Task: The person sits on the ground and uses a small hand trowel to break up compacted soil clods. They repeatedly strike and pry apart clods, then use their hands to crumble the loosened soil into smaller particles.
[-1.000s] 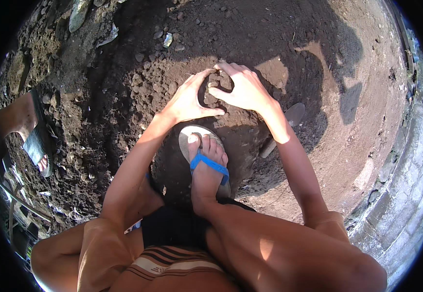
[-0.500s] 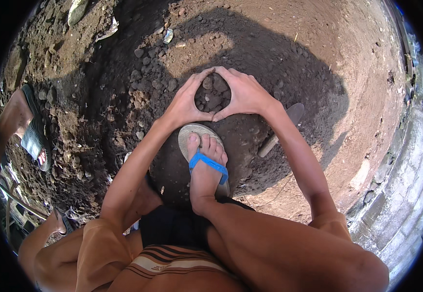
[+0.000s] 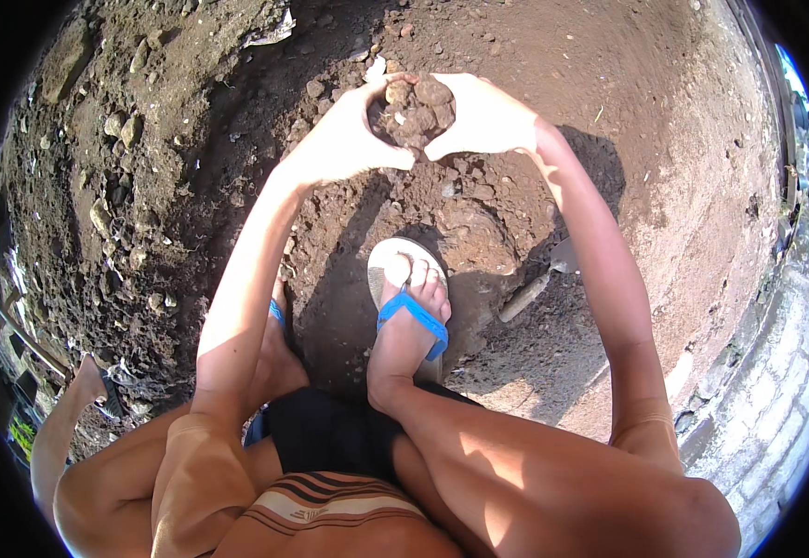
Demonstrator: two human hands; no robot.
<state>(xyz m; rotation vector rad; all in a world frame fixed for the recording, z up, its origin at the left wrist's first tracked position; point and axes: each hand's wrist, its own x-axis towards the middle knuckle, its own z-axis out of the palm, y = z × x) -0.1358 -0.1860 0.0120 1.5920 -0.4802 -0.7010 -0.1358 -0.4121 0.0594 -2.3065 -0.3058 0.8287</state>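
My left hand (image 3: 339, 135) and my right hand (image 3: 488, 116) curve toward each other at the far middle, forming a ring. Inside it is a heap of brown soil clods (image 3: 418, 116), some of them rounded like stones. Both hands are closed around this heap, fingers on its far side and thumbs on its near side. The thumb tips are a small gap apart. Whether the heap is lifted clear of the ground cannot be made out. A trowel (image 3: 525, 298) with a pale handle lies on the soil near my right forearm, its blade partly hidden by that arm.
My foot in a blue-strapped flip-flop (image 3: 409, 302) stands on the soil between my arms. Rough, stony earth (image 3: 144, 223) slopes at the left, where another person's leg (image 3: 74, 409) shows. A pale block wall (image 3: 758, 372) curves along the right edge.
Both hands have moved farther from me, out of the shade into sunlight, and now enclose a fuller heap of clods. The other person's sandalled foot at the upper left has left the view.
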